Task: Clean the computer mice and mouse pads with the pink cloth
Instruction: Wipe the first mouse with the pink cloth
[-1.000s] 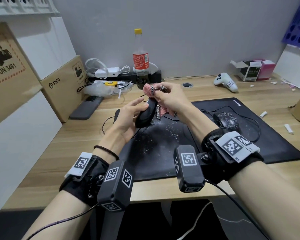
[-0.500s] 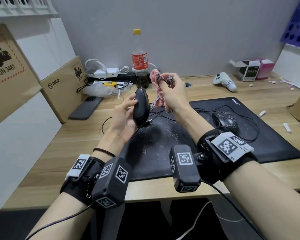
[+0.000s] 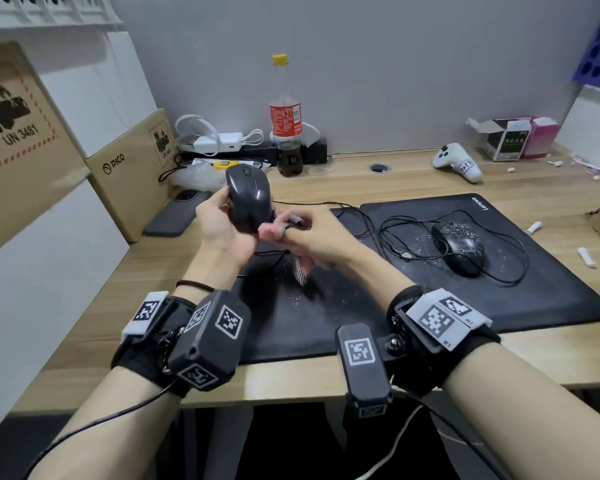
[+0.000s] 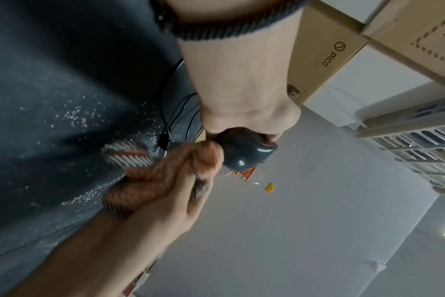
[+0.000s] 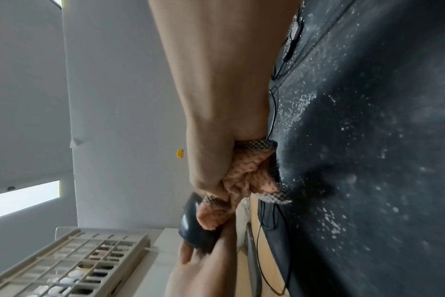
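Head view: the left hand (image 3: 222,223) grips a black mouse (image 3: 248,199) raised above the bench (image 3: 395,174), its top facing the camera. The right hand (image 3: 312,237) clutches the pink cloth (image 3: 271,232), bunched in curled fingers and pressed against the mouse's lower end. Left wrist view shows the cloth (image 4: 165,172) touching the mouse (image 4: 244,152). A second black mouse (image 3: 459,245), speckled with white crumbs, lies to the right on the black mouse pad (image 3: 499,299), amid its looped cable (image 3: 395,237).
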`<state>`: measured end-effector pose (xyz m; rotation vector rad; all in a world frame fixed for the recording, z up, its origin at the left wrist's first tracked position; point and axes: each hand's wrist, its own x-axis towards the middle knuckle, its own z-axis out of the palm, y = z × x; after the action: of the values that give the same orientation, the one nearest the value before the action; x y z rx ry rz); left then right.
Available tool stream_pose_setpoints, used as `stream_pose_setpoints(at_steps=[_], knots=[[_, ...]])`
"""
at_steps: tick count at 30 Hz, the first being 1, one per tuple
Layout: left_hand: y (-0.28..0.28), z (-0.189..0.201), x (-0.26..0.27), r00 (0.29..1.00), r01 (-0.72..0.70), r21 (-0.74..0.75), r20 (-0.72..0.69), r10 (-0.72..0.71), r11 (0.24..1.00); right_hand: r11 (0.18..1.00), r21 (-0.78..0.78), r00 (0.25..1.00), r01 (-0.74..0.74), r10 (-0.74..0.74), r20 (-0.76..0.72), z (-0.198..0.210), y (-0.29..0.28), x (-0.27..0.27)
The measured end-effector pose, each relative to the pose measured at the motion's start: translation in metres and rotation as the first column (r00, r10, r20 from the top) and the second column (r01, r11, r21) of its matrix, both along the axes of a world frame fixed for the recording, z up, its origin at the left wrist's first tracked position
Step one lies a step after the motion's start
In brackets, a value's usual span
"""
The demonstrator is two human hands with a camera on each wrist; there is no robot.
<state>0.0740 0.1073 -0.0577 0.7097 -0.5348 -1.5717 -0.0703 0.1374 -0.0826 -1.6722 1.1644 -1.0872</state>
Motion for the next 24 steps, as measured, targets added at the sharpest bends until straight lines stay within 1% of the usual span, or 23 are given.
stream_pose_setpoints(at_steps=[3,5,6,9,10,13,15,17,18,19,21,23,24], knots=[[0.000,-0.005,0.006,0.999,0.041,0.011,-0.021,-0.041,0.999,0.989,0.042,0.970,0.140,-0.145,0.194,0.008,-0.010,-0.006],[0.002,-0.007,0.006,0.997,0.068,0.015,0.025,-0.068,0.998,0.977,0.062,0.930,0.204,-0.213,0.300,0.017,-0.017,-0.004],[0.002,-0.008,0.004,0.994,0.084,0.006,0.066,-0.084,0.996,0.972,0.074,0.918,0.222,-0.234,0.322,0.019,-0.022,-0.002],[0.006,-0.009,-0.008,0.975,0.106,0.039,0.193,-0.111,0.994,0.956,0.086,0.928,0.282,-0.294,0.228,0.018,-0.035,0.011],[0.006,-0.007,-0.011,0.972,0.091,0.061,0.212,-0.102,0.994,0.957,0.090,0.930,0.275,-0.288,0.230,0.017,-0.037,0.016],[-0.008,-0.006,-0.009,0.977,-0.023,0.099,0.213,0.001,0.995,0.974,0.058,0.947,0.217,-0.225,0.229,0.012,-0.031,0.030],[-0.017,-0.002,-0.002,0.977,-0.085,0.122,0.206,0.058,0.989,0.992,0.019,0.974,0.128,-0.129,0.184,0.010,-0.021,0.032],[-0.022,-0.003,0.002,0.968,-0.080,0.149,0.248,0.041,0.986,0.998,0.011,0.991,0.059,-0.060,0.123,0.008,-0.016,0.031],[-0.021,-0.004,0.003,0.962,-0.051,0.161,0.273,0.005,0.986,0.998,0.004,0.993,0.060,-0.060,0.103,0.008,-0.016,0.029],[-0.020,-0.004,0.002,0.954,-0.010,0.156,0.298,-0.038,0.988,0.996,-0.001,0.991,0.087,-0.086,0.102,0.008,-0.018,0.027],[-0.019,-0.003,0.002,0.921,0.069,0.125,0.374,-0.111,0.990,0.982,0.007,0.969,0.190,-0.188,0.162,0.012,-0.024,0.022],[-0.021,0.002,0.002,0.878,0.121,0.088,0.455,-0.147,0.989,0.955,0.038,0.917,0.294,-0.293,0.270,0.017,-0.031,0.016],[-0.021,0.004,0.002,0.865,0.143,0.070,0.477,-0.159,0.987,0.946,0.054,0.891,0.321,-0.321,0.322,0.020,-0.034,0.014]])
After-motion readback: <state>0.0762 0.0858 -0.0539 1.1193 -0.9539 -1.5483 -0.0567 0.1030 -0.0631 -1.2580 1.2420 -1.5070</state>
